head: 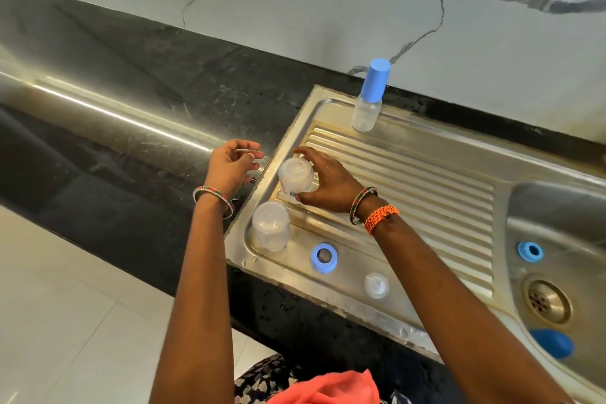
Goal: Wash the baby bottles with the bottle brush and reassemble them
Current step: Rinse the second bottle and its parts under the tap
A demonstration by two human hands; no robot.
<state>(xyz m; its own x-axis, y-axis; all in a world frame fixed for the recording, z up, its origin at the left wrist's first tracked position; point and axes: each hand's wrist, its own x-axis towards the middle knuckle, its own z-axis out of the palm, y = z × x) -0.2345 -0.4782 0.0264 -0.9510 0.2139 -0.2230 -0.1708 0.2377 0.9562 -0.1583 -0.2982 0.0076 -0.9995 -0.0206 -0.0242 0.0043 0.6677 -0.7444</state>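
Gripping a clear plastic baby bottle body (296, 180) from above, the right hand (328, 185) has fingers and thumb curled round its sides; the bottle stands inverted, base up, on the ribbed stainless-steel drainboard (410, 180) near its left edge. The left hand (233, 165) hovers just beside it over the black stone countertop (114, 128), fingers loosely curled and relaxed, holding nothing that can be made out. A second clear plastic bottle body (271, 226) stands upside down on the drainboard's front-left corner, close below the held one, apart from both hands; both bottles look empty. On the front lip of the drainboard lie a blue screw ring (324, 257), flat with its hole showing, and to its right a clear silicone teat (376, 285), the two well apart from each other. At the far edge of the drainboard, against the white veined marble wall (295, 10), an assembled clear bottle with a tall blue cap (370, 97) stands upright; whether it contains anything cannot be told. The steel sink basin (557, 207) at right holds another blue screw ring (530, 251) lying above the round drain strainer (546, 301), and a blue rounded object (552, 343) near the basin's front wall, its identity unclear. Both wrists carry beaded bangles; the right also wears an orange woven band (380, 217).
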